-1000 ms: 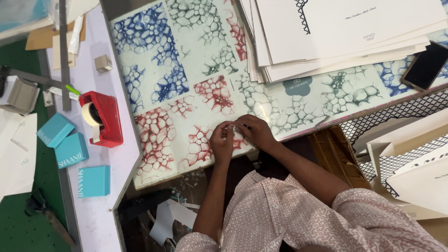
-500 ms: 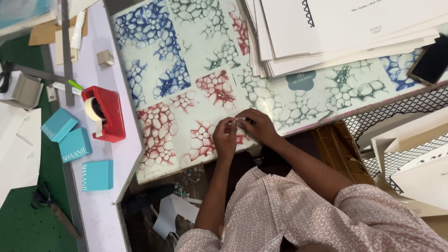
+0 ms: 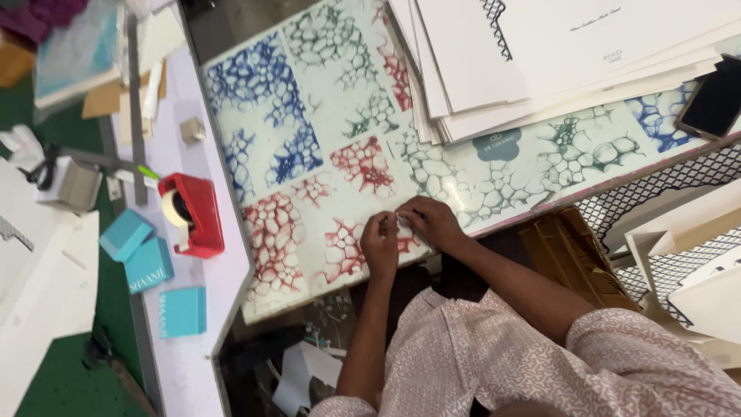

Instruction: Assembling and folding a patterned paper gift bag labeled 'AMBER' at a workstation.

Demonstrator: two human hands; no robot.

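A small white paper piece lies on the patterned bench, near its front edge, on a red cell-like print. Both hands meet over it. The left hand rests flat-knuckled beside the piece, its fingertips pressed together onto the paper's left end. The right hand covers the right end, its fingers pinching down on the same piece; how much of the paper lies beneath them I cannot tell. The person's sleeves are of pale pink printed cloth.

The bench top shows blue, green and red net-like marbling on a pale ground. A stack of large white paper sheets lies on its far right part, and a dark phone sits just beside that stack at the right edge. On the adjoining white side bench to the left stands a red tape dispenser, with three small turquoise boxes near it and a long grey metal ruler farther up.
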